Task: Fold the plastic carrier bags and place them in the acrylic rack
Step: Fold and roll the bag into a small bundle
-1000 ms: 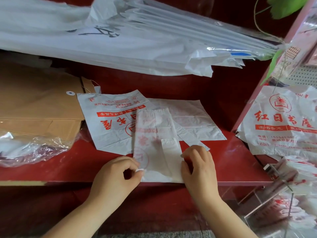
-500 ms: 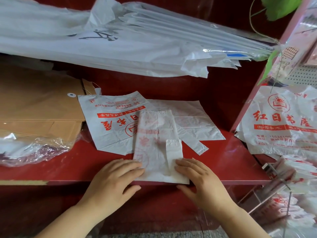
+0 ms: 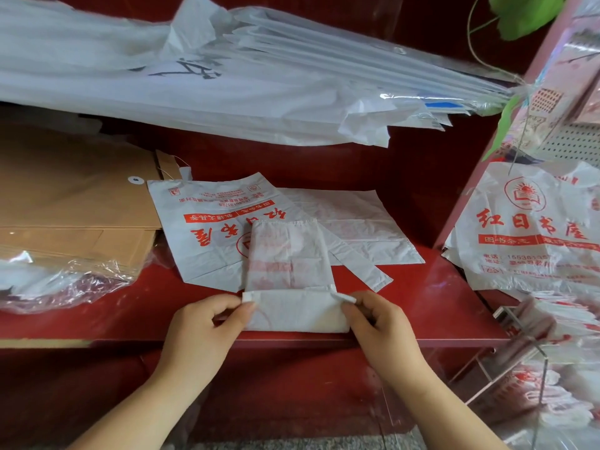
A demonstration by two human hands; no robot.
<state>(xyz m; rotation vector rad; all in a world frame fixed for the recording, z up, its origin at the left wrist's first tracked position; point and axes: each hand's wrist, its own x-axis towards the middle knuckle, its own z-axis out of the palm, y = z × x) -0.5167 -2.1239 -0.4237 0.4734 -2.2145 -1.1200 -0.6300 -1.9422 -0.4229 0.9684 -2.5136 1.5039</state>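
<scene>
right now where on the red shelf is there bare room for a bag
Bare shelf between the right hand and the printed bags at right; a strip between clear wrap and left hand. Crowded: folded bag, flat bags, brown envelopes.

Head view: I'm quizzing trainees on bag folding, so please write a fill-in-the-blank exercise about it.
The folded bag lies on a ____ shelf.
The left hand and right hand each pinch one near ____ of it.
The rack stands to its ____.
Missing: red; corner; right.
</scene>
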